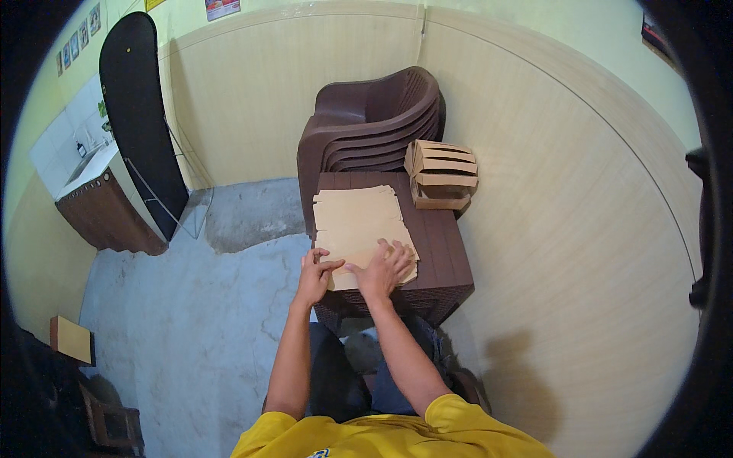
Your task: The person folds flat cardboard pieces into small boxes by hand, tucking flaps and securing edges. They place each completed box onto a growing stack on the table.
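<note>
Here we are at the flat cardboard sheets (355, 210), lying on the brown tabletop (439, 256) on the near side of the chair stack (365, 126), both hands at the end farthest from those chairs. The right hand (378, 275) spreads wide over the card, its grip open, nothing clasped! The left hand (311, 279) has half-curled fingers and thumb out by the left edge; whether that grip pinches any card, I can't tell from up here. To work this end well, I'd say: right palm flat as anchor, pressure light and even, left thumb tracking the edge squarely so nothing buckles or skews. And the lie of it? Long axis running away from the person, far end pointing toward the chair stack and leaning slightly left. A slotted cardboard piece (447, 180) sits just right of the chair stack's near side.
</note>
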The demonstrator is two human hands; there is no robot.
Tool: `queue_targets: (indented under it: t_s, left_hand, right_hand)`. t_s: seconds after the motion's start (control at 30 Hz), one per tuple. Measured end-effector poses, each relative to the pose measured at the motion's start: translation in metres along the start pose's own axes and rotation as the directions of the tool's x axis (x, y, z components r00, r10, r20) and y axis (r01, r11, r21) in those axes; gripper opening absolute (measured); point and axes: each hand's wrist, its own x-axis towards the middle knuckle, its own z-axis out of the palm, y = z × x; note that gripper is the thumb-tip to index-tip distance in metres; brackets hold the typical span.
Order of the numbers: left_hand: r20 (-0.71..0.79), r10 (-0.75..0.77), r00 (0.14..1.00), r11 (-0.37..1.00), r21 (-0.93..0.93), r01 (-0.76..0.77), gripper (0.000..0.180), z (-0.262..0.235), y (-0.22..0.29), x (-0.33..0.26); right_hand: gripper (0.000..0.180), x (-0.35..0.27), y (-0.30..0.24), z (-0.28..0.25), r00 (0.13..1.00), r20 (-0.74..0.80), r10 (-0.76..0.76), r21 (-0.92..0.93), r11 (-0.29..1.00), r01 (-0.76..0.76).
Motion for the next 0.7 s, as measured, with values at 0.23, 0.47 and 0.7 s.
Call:
queue_targets:
  t_s: [0.23, 0.47, 0.7]
  left_hand:
    - [-0.056, 0.064, 0.996, 0.998, -0.01, -0.064, 0.041, 0.002, 0.005, 0.0]
    - [-0.146, -0.015, 0.989, 0.93, 0.362, 0.068, 0.027, 0.009, 0.069, -0.022]
    - [0.059, -0.086, 0.995, 0.855, 0.517, 0.043, 0.049, 0.033, 0.128, -0.042]
  right_hand:
    - [0.084, 0.064, 0.089, -0.038, 0.99, -0.093, 0.107, -0.125, 0.985, -0.119]
    - [0.047, 0.042, 0.086, -0.043, 0.962, -0.052, -0.268, 0.125, 0.954, 0.273]
    - [0.074, 0.011, 0.079, -0.04, 0.683, 0.38, -0.624, 0.28, 0.781, 0.558]
